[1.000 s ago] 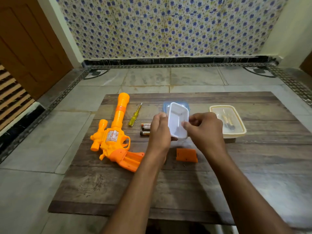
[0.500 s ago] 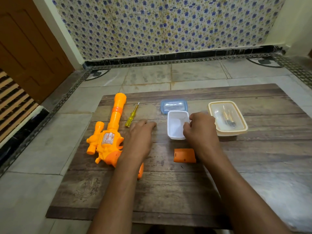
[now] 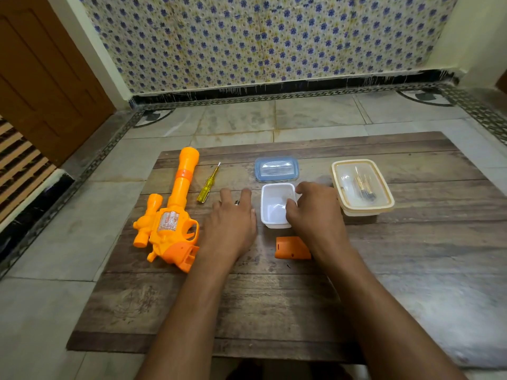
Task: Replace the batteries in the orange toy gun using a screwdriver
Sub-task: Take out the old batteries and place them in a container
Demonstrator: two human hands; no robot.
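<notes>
**Old cells under the left hand, tub steadied by the right: inspection of the pick-up**

Your left hand (image 3: 230, 218) lies palm down on the table (image 3: 411, 256) with its fingers straight and relaxed, gripping nothing. A small metallic end (image 3: 236, 202) shows between two of its fingers; it is probably a battery tip, though the hand hides the rest and I cannot confirm how many cells lie there.

Your right hand (image 3: 315, 212) has its fingers curled over the near right rim of the white tub (image 3: 274, 207), holding it in place. The tub sits between your two hands and looks empty.

The orange toy gun (image 3: 170, 215) lies just left of the left hand, with its grip compartment open toward you. Its orange cover (image 3: 292, 248) lies beside your right wrist, and a tiny dark screw (image 3: 288, 266) rests loose just nearer to you than that cover. The yellow screwdriver (image 3: 208, 183) is ahead and left of the left fingertips.

Recommendations, in my judgement:
- Curl the left fingers fully round the cells before lifting; they will roll on this surface.
- Keep the tub pinned while you drop them in.
- Watch your right forearm near the loose screw.
- The closed box (image 3: 362, 186) beyond the right hand appears to hold cells; keep used and fresh apart.
</notes>
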